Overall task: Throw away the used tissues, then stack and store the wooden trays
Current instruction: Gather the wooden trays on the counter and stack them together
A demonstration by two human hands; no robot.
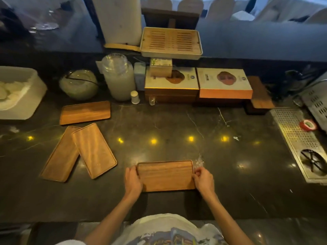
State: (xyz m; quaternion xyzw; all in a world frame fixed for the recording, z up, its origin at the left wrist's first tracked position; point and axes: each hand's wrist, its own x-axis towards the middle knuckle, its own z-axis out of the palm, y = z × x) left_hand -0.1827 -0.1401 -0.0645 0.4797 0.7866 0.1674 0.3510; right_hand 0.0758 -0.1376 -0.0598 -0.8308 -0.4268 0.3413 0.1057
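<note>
Gripping the near tray (165, 175) at its short ends, the left hand (132, 182) and right hand (203, 181) both have fingers clamped on its rim. The tray lies flat on the counter (177, 124). Left of it, two trays (78, 152) overlap at an angle; a fourth tray (85, 112) lies beyond those. No tissue is discernible.

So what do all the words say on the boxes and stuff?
None can be read.
Left flat box: a small round logo and dark print on the lid, too blurred.
Right flat box: print beside the picture on the lid, too small.
Small box on top of the left one: label blurred.
Shirt: a picture, letters unclear.
</note>
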